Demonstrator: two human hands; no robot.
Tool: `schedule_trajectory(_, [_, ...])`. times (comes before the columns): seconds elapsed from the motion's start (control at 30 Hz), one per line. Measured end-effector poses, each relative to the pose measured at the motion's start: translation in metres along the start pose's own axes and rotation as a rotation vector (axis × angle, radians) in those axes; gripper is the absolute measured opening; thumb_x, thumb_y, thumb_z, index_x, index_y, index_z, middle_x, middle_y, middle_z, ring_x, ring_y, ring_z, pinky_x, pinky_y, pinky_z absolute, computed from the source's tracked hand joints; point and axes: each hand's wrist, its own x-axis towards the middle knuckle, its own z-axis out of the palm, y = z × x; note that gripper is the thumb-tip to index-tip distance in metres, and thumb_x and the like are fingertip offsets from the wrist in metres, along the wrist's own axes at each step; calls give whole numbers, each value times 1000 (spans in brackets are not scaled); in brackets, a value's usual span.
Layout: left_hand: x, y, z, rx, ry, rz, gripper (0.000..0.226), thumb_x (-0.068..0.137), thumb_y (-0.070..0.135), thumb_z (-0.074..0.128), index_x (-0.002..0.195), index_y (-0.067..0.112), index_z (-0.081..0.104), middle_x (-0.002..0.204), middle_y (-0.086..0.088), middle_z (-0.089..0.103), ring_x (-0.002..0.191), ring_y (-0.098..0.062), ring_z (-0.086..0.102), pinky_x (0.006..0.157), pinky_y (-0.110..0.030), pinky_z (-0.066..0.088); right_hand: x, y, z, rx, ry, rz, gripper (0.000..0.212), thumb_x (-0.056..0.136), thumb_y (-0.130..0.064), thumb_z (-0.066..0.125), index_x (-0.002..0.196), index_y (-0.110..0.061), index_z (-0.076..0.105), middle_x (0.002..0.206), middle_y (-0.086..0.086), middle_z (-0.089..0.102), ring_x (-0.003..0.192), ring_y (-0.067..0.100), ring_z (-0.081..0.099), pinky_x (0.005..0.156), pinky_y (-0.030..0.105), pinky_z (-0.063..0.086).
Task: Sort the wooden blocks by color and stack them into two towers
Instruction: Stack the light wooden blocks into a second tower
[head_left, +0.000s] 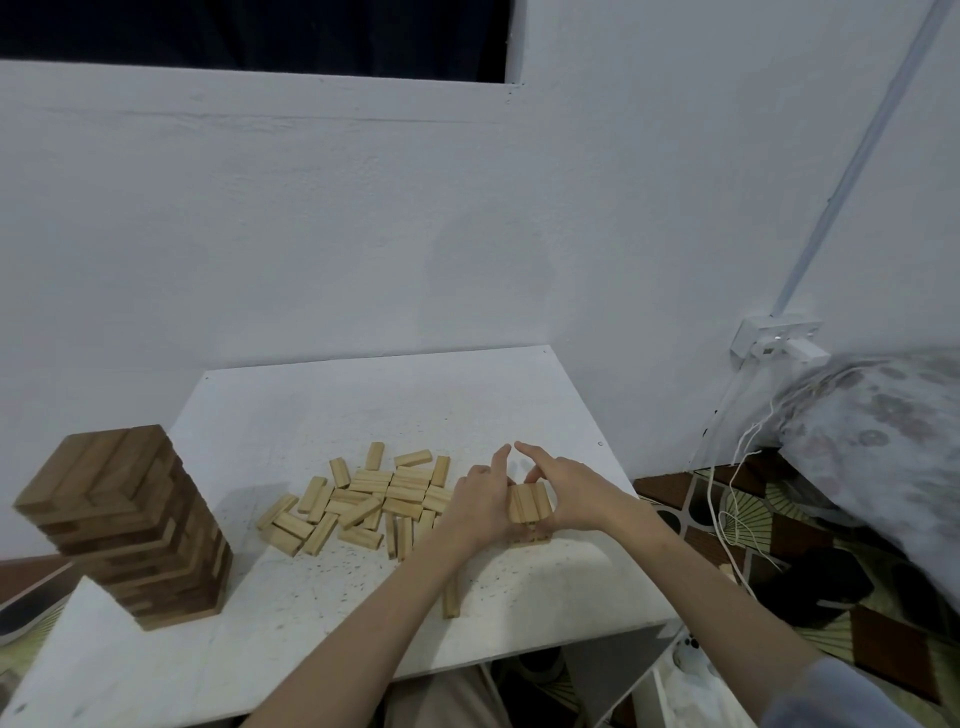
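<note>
Light blocks (529, 501) squeezed between left hand (480, 501) and right hand (569, 493), forefingers extended.

Both hands, left (480, 501) and right (569, 493), clasp light blocks (529, 501) beside the dark tower (130, 519).

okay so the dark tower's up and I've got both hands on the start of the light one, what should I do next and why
Probably square that layer, then let go. Both hands press the sides of the few light blocks standing on a lower layer, while the loose light pile still waits beside them.
</note>
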Motion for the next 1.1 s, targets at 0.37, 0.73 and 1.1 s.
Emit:
schedule_trajectory(0.37, [-5,0,-3,-6,-15,9,113,68,40,81,149,13,6,135,-6,47,128,-21,36,105,-34,33,0,-2,-2,-29,-3,24,115,66,-29,85,151,-35,7,132,-4,51,117,21,49,98,36,44])
schedule_trajectory(0.73, [-30,-38,-33,-37,225,-9,50,94,41,49,136,14,43,131,-3,52,124,-18,41,103,-29,33,-1,-34,-6,-111,61,-57,85,76,-34,76,147,-29,28,144,-3,37,131,19,31,108,33,31])
schedule_trajectory(1.1, [-78,-110,-48,7,416,-49,19,92,13,55,109,8,63,110,-5,59,108,-20,50,89,-22,37,2,-80,42,18,275,-215,26,93,-17,58,119,-17,60,114,-1,57,107,11,50,93,27,41])
